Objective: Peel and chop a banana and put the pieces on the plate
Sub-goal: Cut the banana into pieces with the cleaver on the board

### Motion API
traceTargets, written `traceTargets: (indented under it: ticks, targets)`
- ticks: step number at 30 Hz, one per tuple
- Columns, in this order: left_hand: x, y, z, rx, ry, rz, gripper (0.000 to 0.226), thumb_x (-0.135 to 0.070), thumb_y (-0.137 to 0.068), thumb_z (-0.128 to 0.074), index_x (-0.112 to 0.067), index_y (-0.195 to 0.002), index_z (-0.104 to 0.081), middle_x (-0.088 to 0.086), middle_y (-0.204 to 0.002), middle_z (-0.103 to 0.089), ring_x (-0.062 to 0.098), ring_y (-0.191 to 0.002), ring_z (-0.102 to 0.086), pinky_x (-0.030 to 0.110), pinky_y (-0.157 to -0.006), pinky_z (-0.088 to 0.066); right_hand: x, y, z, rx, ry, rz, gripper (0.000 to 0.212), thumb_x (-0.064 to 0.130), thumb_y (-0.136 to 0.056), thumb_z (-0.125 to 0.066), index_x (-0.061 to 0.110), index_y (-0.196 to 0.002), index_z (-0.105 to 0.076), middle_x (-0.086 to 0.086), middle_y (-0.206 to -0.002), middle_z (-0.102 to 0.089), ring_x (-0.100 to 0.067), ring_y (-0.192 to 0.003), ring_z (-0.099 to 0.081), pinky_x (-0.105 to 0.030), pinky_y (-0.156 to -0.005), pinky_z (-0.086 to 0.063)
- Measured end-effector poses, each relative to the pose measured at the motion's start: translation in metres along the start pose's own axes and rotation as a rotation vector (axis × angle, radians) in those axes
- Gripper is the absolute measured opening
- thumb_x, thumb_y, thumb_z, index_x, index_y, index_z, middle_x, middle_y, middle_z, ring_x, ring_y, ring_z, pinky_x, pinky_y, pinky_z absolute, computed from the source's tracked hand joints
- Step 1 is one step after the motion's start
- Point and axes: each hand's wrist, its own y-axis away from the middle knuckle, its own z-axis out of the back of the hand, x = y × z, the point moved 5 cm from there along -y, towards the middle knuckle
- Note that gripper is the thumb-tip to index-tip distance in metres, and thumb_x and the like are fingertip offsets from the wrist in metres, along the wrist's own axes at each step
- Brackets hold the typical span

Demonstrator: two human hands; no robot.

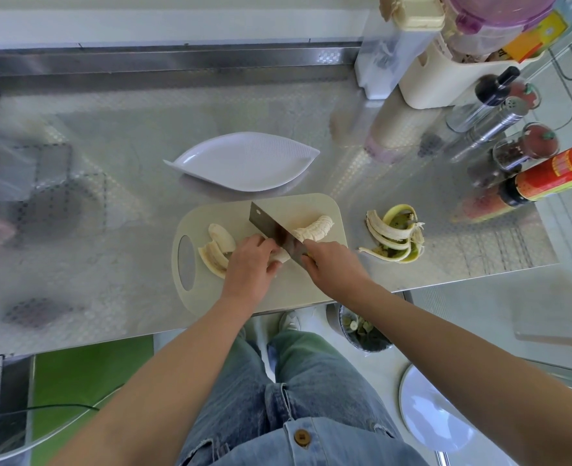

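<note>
As the plate (244,163) rests on the steel counter (109,146), bottles (499,119) stand rightward.

Peeled banana (314,228) on the board (311,205) — lengthwise slices (215,253) left, white plate (244,163) beyond

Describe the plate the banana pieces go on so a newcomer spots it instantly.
On the steel counter, find the beige cutting board at the near edge. The plate lies just behind it, toward the wall. It is white, empty and leaf-shaped with pointed ends, unlike the upright bottles crowded at the right.
</note>
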Motion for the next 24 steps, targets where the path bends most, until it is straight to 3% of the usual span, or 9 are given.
traceTargets:
  ticks: [5, 10, 14, 24]
  targets:
    - [0.001, -0.001, -0.001, 0.008, 0.016, 0.011, 0.022, -0.011, -0.073, -0.078, -0.009, -0.093, -0.068, 0.009, -0.09, -0.062, 0.026, -0.083, -0.057, 0.036, -0.073, -0.046, -0.004, 0.003, -0.004, -0.042, -0.134, -0.069, 0.02, 0.028, -0.099, -0.043, 0.013, -0.095, -0.055, -0.004, -0.077, -0.056, -0.022, -0.066, -0.047, -0.028, -0.059, -0.031]
    - [-0.001, -0.002, -0.001, 0.01, 0.022, 0.001, 0.022, -0.01, -0.073, -0.078, -0.01, -0.092, -0.068, 0.008, -0.089, -0.062, 0.026, -0.082, -0.057, 0.037, -0.071, -0.047, -0.008, 0.006, 0.004, -0.089, -0.165, -0.081, 0.02, 0.027, -0.098, -0.046, 0.01, -0.096, -0.057, -0.002, -0.074, -0.052, -0.023, -0.066, -0.049, -0.028, -0.058, -0.033]
    - [-0.001, -0.002, -0.001, 0.008, 0.025, 0.004, 0.022, -0.01, -0.073, -0.078, -0.01, -0.093, -0.068, 0.008, -0.09, -0.062, 0.026, -0.083, -0.057, 0.037, -0.071, -0.048, -0.007, 0.005, 0.007, -0.104, -0.169, -0.035, 0.019, 0.026, -0.097, -0.046, 0.012, -0.097, -0.059, -0.009, -0.081, -0.064, -0.026, -0.069, -0.053, -0.034, -0.059, -0.042]
    - [0.0, -0.001, -0.001, 0.013, 0.021, -0.006, 0.023, -0.009, -0.073, -0.078, -0.01, -0.093, -0.068, 0.008, -0.09, -0.062, 0.026, -0.083, -0.056, 0.039, -0.071, -0.049, -0.005, 0.005, 0.0, -0.002, -0.14, -0.028, 0.023, 0.028, -0.099, -0.043, 0.013, -0.104, -0.06, -0.008, -0.086, -0.064, -0.023, -0.072, -0.056, -0.036, -0.066, -0.048]
